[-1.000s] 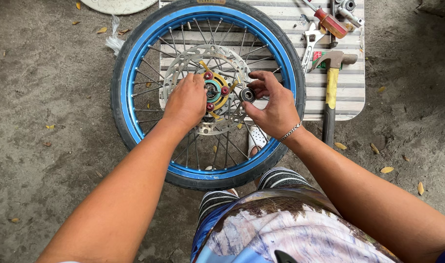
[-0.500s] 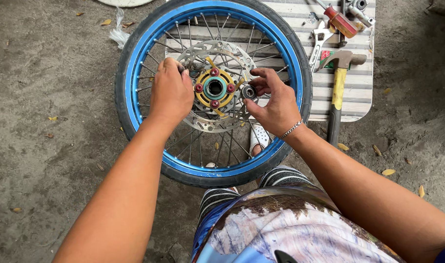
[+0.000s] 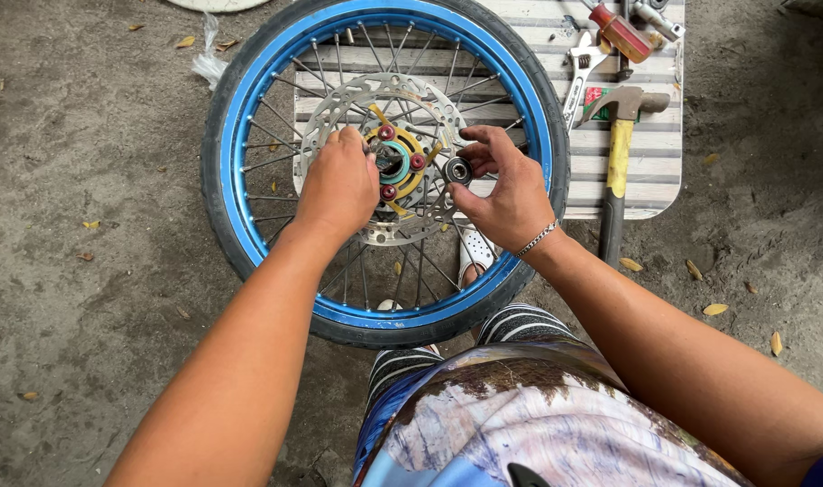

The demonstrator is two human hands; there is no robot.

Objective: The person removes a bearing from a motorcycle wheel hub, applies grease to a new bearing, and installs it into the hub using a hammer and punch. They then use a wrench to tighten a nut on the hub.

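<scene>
1. Since a second ago my left hand [image 3: 339, 185] has slid off the hub [image 3: 395, 162], uncovered it, then come back to its left edge; fingertips now pinch at the hub centre, though what they grip I cannot tell.
2. My right hand [image 3: 506, 185] has stayed just right of the hub, grip closed on a small round bearing [image 3: 457, 169].
3. I judge the bearing is off the hub, held beside it.
4. The wheel [image 3: 249, 135] lies flat on the ground, blue rim, black tyre, drilled brake disc [image 3: 339, 99], gold hub with red bolts.
5. A hammer [image 3: 617, 153] and wrench [image 3: 577, 77] rest on the slatted board [image 3: 650, 185].
</scene>
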